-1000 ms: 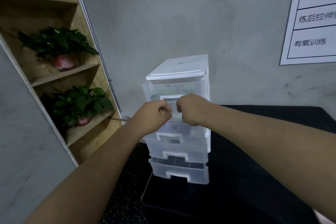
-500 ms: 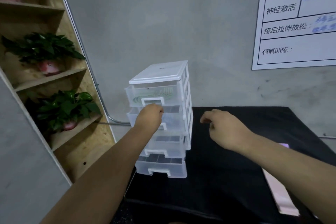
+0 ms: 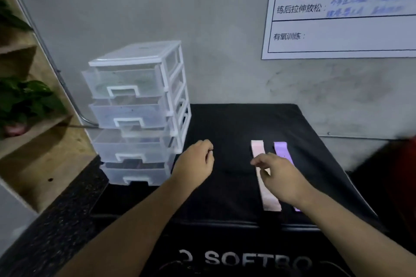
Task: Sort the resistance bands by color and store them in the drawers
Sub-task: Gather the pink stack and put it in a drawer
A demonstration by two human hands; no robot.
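Observation:
A white, translucent drawer tower (image 3: 137,110) stands at the left end of a black padded box (image 3: 229,186). A pale green band shows through its top drawer (image 3: 122,82). A pink band (image 3: 258,153) and a purple band (image 3: 281,150) lie flat side by side on the box's right half. My right hand (image 3: 279,177) hovers over the pink band with fingers apart, holding nothing, and covers the middle of both bands. My left hand (image 3: 195,162) hangs loosely curled over the bare black surface, right of the drawers, with nothing in it.
A wooden shelf with potted plants (image 3: 20,101) rises at the left. A white printed chart (image 3: 342,9) hangs on the grey wall behind. Something red (image 3: 407,177) is blurred at the right edge. The floor at the lower left is dark and speckled.
Both hands have left the drawer tower's second drawer, and it is pushed in. The view swung right, so the pink and purple bands came into sight under my right hand.

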